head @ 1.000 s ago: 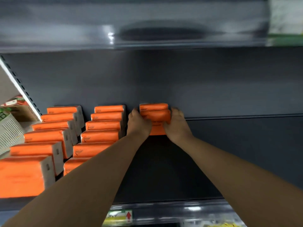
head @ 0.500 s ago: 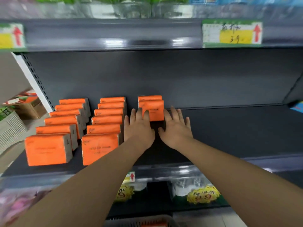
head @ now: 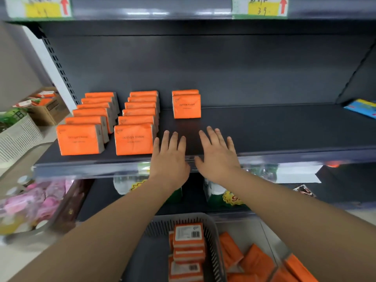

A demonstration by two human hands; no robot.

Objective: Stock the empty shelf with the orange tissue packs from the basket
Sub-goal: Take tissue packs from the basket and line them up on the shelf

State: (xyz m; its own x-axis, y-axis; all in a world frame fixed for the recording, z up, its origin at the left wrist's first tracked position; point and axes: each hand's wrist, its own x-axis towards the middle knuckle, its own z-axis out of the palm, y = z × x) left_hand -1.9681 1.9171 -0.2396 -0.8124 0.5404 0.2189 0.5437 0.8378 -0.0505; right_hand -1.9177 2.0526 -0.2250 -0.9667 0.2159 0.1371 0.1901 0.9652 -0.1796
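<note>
- "cotton tissue" on the orange pack [head: 186, 106] ahead of my left hand [head: 169, 159], and on both front packs [head: 134, 139] to its left.
- "3 9" on the yellow price tag [head: 262, 7] far above my right hand [head: 218, 157].

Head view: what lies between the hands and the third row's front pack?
Only bare shelf separates the left hand, right hand and that front pack, shown in the head view.

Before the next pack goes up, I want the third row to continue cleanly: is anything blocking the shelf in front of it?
Nothing visible does. The shelf in front of the third row is bare; only the open left hand and right hand are over its front edge.
</note>
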